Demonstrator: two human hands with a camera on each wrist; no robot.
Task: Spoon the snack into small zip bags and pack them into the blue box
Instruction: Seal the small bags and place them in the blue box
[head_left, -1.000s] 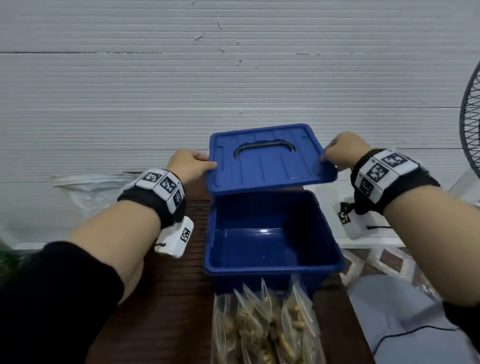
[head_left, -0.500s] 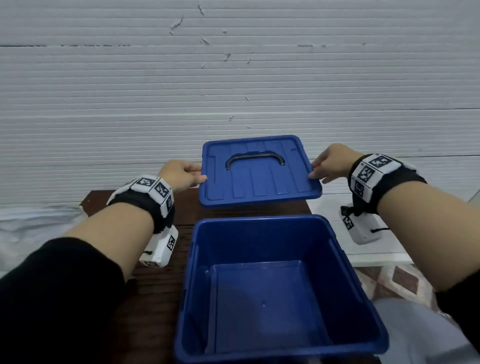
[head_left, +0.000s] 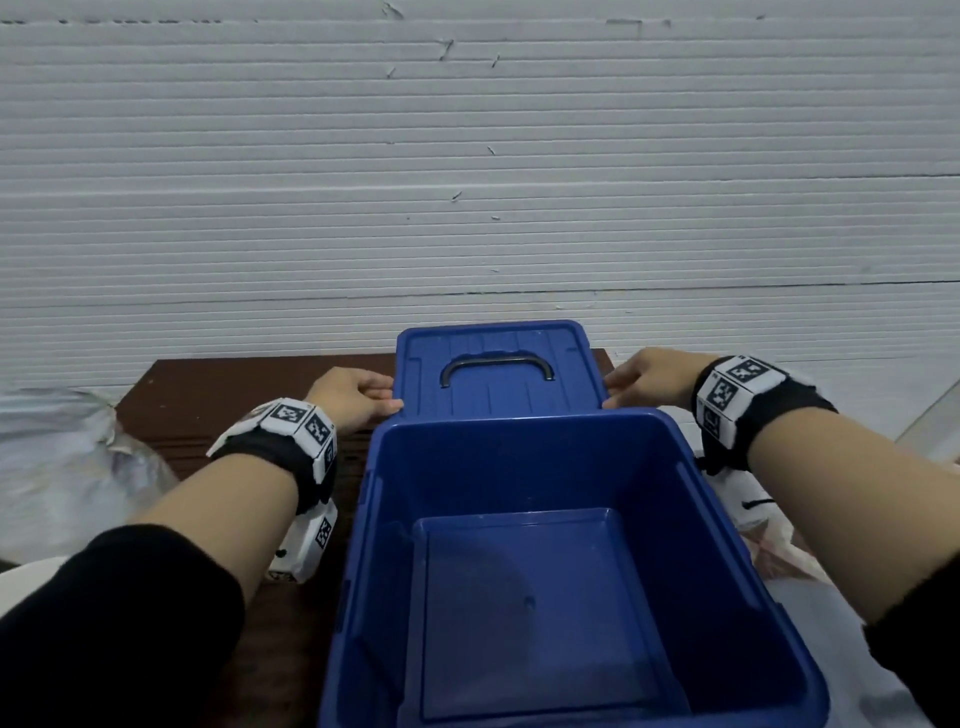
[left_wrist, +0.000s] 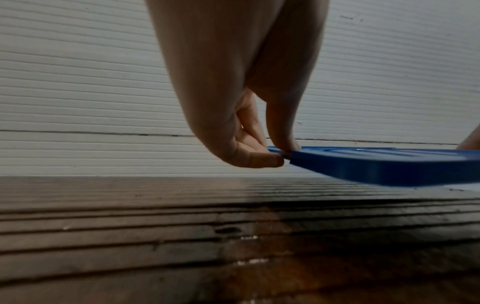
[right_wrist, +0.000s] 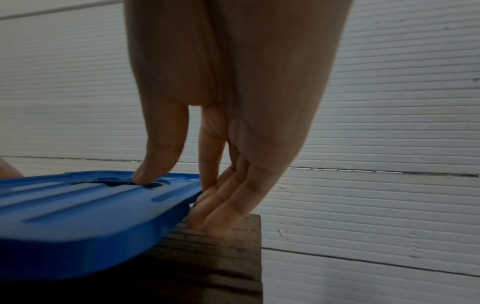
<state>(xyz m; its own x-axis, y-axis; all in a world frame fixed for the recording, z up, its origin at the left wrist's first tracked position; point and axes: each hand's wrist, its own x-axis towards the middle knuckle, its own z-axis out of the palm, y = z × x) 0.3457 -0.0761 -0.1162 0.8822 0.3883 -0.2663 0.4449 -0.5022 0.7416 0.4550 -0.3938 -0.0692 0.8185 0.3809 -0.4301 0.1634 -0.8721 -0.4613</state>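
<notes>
Holding one lid (head_left: 493, 371) at frame centre, both hands pinch its side edges: left hand (head_left: 353, 396), right hand (head_left: 649, 376). One open box (head_left: 540, 566) sits below on the counter (head_left: 208, 395).

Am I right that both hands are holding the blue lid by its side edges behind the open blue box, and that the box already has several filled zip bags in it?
Not quite. Both hands, left hand and right hand, do hold the blue lid behind the open blue box, but the head view shows the box empty: only its bare floor, no zip bags.
</notes>
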